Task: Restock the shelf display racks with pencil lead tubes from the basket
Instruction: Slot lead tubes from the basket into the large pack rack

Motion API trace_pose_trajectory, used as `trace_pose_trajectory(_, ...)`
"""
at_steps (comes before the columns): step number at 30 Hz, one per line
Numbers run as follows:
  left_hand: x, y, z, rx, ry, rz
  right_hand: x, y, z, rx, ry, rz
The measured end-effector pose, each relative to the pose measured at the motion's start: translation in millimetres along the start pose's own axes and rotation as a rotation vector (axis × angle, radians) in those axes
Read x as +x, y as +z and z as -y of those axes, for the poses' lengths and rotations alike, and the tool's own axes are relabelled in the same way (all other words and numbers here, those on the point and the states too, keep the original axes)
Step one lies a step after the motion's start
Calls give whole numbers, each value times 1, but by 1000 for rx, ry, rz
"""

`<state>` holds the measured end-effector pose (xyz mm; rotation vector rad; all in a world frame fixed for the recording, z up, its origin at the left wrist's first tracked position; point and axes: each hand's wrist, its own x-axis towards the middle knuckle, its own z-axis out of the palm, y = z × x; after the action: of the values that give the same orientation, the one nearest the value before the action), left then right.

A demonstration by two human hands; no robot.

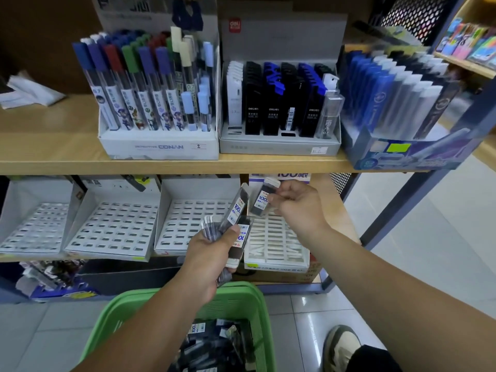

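Two light wooden shelves [53,163] sit in a dark metal frame [418,189] over glossy pale floor tiles [429,251]. On the upper shelf, three display boxes stand side by side. The white Conan box [158,147] is packed with upright lead tubes with coloured caps. The grey Deli box [279,147] holds black, blue and white cases. The blue box [402,157] at the right end carries blue, clear and dark cases.

On the lower shelf, three white slotted racks [112,229] stand with their slots bare, and a fourth rack [276,247] is just to their right. A green basket [239,299] on the floor holds a heap of pencil lead tubes [212,345].

The left hand [209,253] grips a fanned bundle of tubes [237,209] above the basket. The right hand [298,208] pinches a single tube [261,201] over the fourth rack, clear of its slots. A shoe [341,345] shows beside the basket.
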<state>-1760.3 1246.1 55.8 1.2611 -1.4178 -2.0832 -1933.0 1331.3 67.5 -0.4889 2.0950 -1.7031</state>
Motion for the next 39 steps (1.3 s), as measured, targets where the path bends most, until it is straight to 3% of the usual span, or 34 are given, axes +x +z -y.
trace_pose_trajectory(6, 9, -7, 7, 11, -7, -2, 12, 9, -15, 115, -14, -72)
trace_pose_trajectory(18, 8, -3, 3, 4, -20, 4, 23, 10, -19, -255, -180, 32)
trace_pose_trajectory(24, 3, -2, -1, -27, -41, 40, 33, 11, -20, -112, 43, -47)
trace_pose_trajectory(31, 2, 0, -4, -47, -37, 89, 26, 17, -15, -188, 81, -112)
trace_pose_trajectory(33, 0, 3, -6, -35, -21, 112, 18, 14, -1, -170, 137, -60)
trace_pose_trajectory(36, -1, 7, -8, -13, -14, 130, -1, 8, 32, 160, 330, 206)
trace_pose_trajectory(39, -7, 12, -10, 22, -31, 171, -21, -1, 47, 176, 341, 315)
